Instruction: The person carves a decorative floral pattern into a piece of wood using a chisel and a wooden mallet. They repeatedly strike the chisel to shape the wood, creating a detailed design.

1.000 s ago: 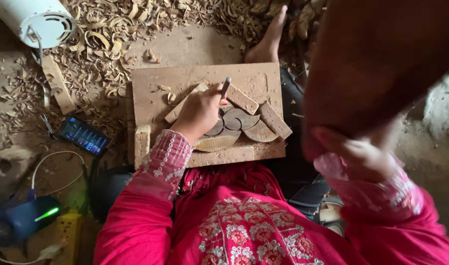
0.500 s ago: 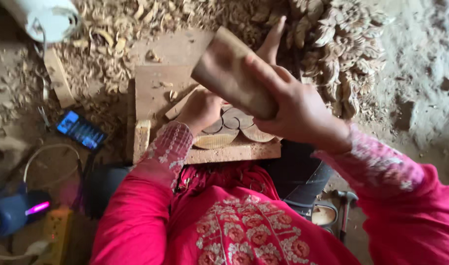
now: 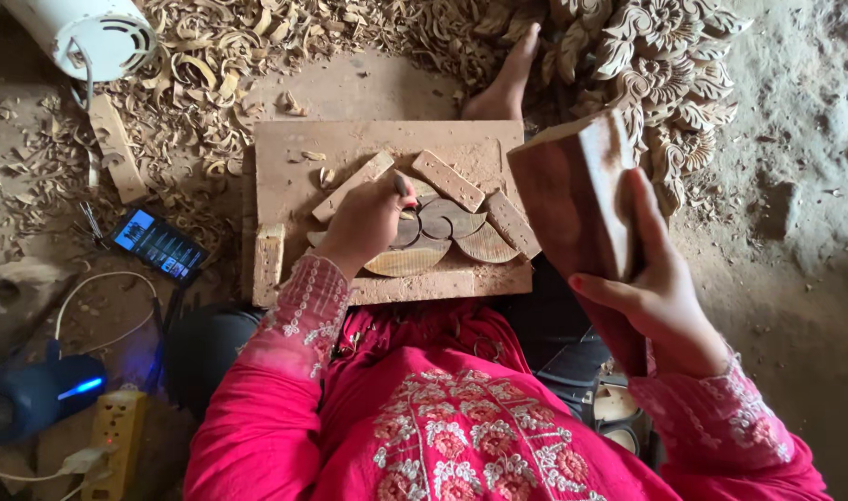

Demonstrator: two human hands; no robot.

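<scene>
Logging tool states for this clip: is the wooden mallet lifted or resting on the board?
Lifted. The right hand grips the wooden mallet in the air beside the work board, its head touching neither the board nor the carving.

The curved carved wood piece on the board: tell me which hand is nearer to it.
Left. The left hand rests on the curved carved piece on the wooden board, gripping a thin tool. The right hand is off to the right, holding a wooden block raised.
</scene>
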